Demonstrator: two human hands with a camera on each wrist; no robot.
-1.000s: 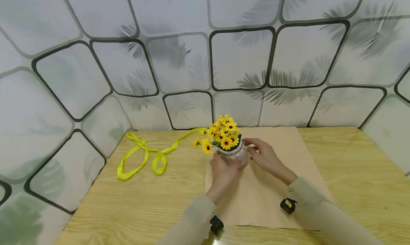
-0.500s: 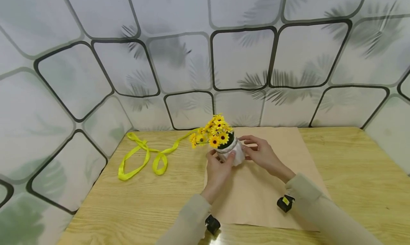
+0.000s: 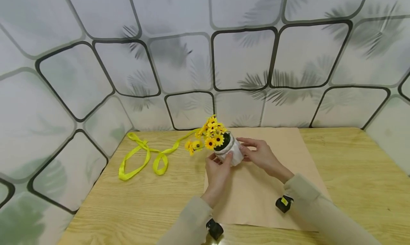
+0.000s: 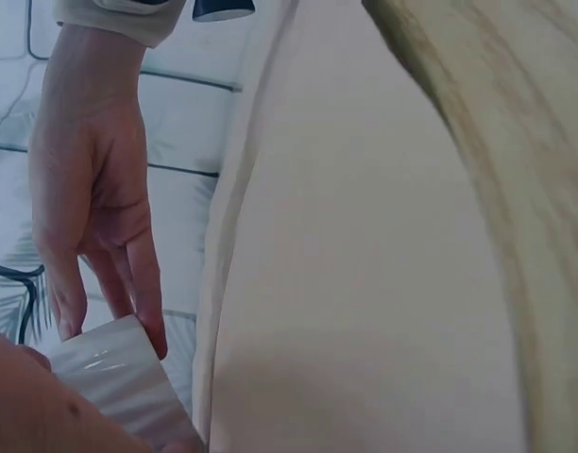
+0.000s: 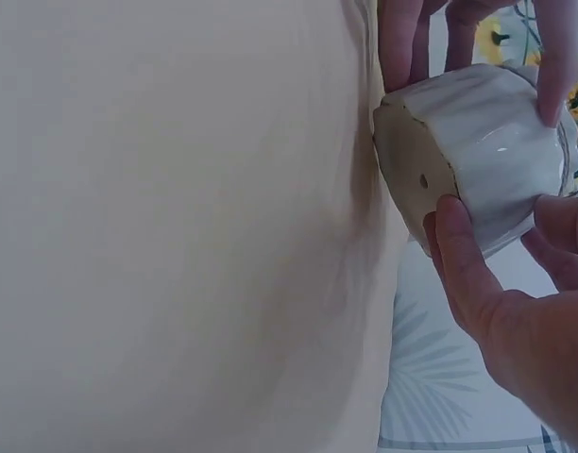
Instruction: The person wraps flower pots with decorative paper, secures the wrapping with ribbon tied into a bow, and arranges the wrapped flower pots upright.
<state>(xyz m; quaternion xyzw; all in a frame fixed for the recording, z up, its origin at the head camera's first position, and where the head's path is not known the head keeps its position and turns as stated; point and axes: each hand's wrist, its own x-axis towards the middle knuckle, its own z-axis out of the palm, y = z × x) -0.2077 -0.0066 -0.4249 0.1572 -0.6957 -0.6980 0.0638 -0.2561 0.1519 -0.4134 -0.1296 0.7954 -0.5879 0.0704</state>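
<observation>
A white ceramic flower pot (image 3: pixel 233 154) with yellow artificial daisies (image 3: pixel 211 133) in it leans to the left, its mouth and blossoms toward the left. My left hand (image 3: pixel 217 179) holds the pot's near left side, thumb on its front. With thumb and fingers, my right hand (image 3: pixel 264 158) grips the pot around its base end. In the right wrist view, the pot's flat underside (image 5: pixel 416 170) shows a small hole, with fingers of both hands on the pot. In the left wrist view, only part of the white pot (image 4: pixel 119 373) appears between the hands.
Brown wrapping paper (image 3: pixel 272 198) lies flat under the hands on the wooden table (image 3: pixel 153 202). A yellow ribbon (image 3: pixel 160 158) lies looped on the left, its far end running behind the flowers. A patterned curtain (image 3: pixel 243 60) stands along the table's back and sides.
The pot has tipped further left, so the daisies shift left. My left hand has moved slightly left, its thumb now higher on the pot, and my right fingers have closed in on the base.
</observation>
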